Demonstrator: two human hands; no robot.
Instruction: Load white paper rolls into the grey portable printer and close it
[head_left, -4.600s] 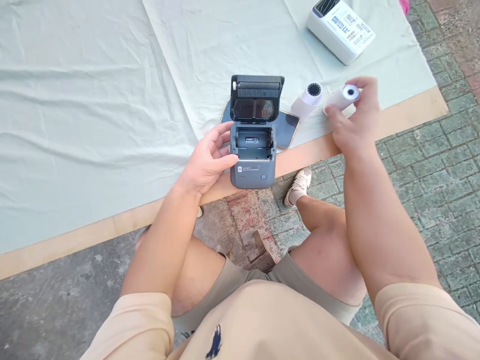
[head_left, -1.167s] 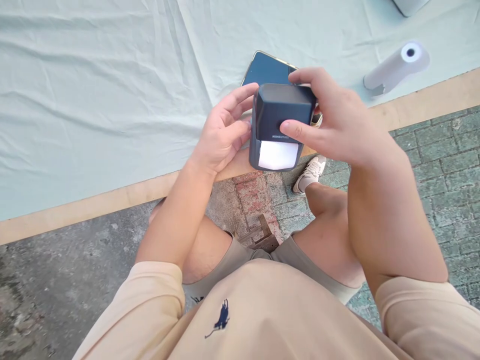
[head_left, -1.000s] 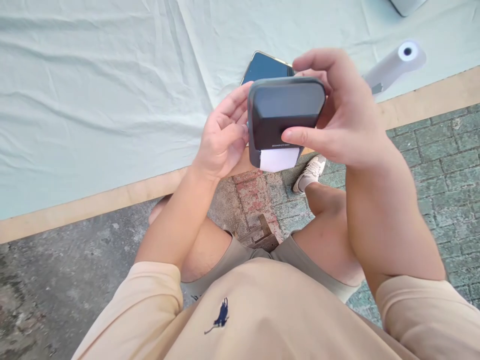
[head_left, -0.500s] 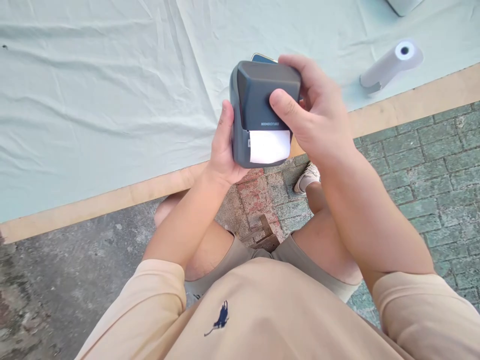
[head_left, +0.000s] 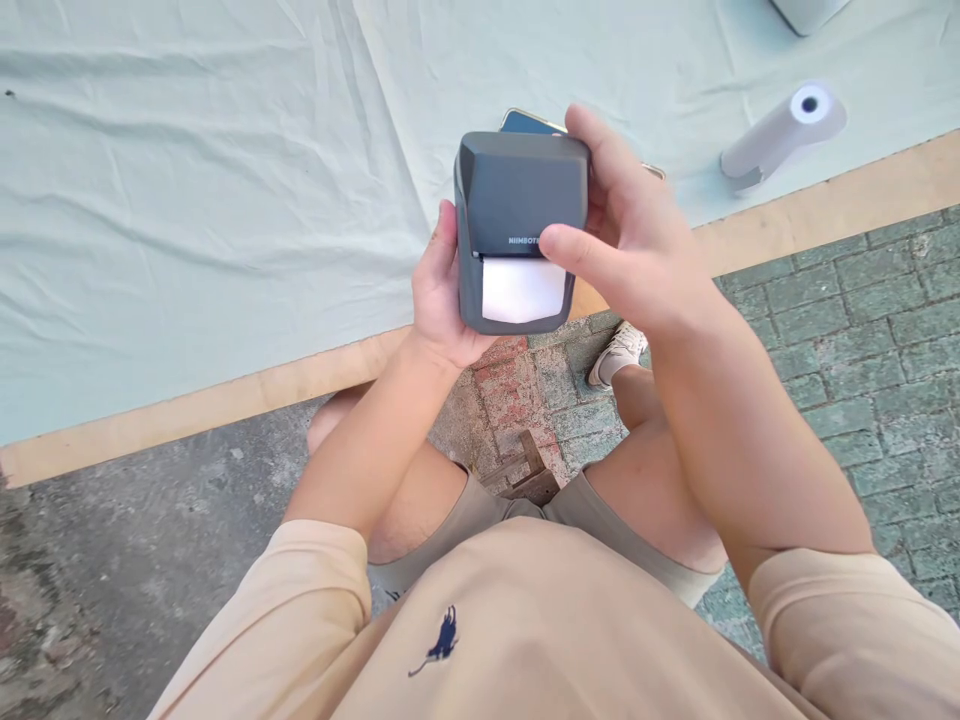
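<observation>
A dark grey label printer (head_left: 525, 190) is held up over the table's front edge. White label paper (head_left: 523, 290) sticks out of its lower front. My left hand (head_left: 441, 300) wraps its left side and underside, thumb along the edge, the other fingers hidden beneath. At the right side my right hand (head_left: 637, 225) grips the printer, its thumb resting on the front near the printed lettering and its index finger at the upper right corner. Behind the printer a phone-like flat thing (head_left: 531, 122) shows in part.
A roll of white paper (head_left: 772, 140) lies on the pale cloth (head_left: 210, 200) to the right, its end loose. The corner of a light grey object (head_left: 811, 12) shows at the top right. The table's wooden edge (head_left: 300, 375) runs diagonally in front of my knees.
The printer has turned slightly and shifted a little left, its front now facing me more squarely. My right thumb has slid down its front toward the paper slot.
</observation>
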